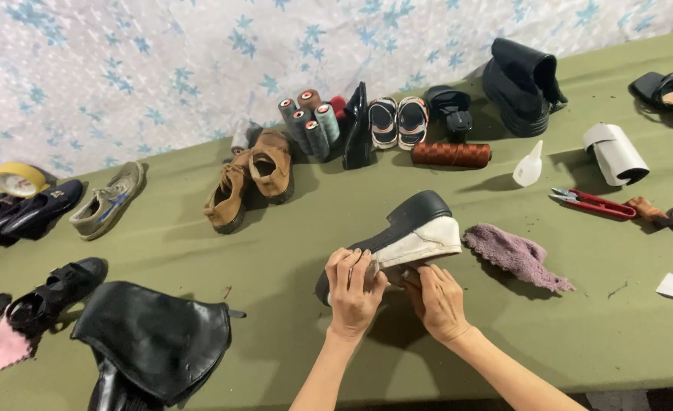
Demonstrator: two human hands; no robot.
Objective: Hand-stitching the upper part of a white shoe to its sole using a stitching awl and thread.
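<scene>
White shoe tilted sole-up on green surface: keep left hand clenched over toe, right hand fingers pinching upper edge, pressing evenly.

A shoe-repair workshop: worn shoes, thread spools, snips.

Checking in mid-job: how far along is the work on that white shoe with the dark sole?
In hand: the left hand grips the toe of the white shoe, tipped sole-up, while the right hand presses its side near the sole. Done: nothing I can confirm; the shoe's condition isn't clear. Left, judging by the table: the purple cloth, glue bottle and red snips lie untouched.
</scene>
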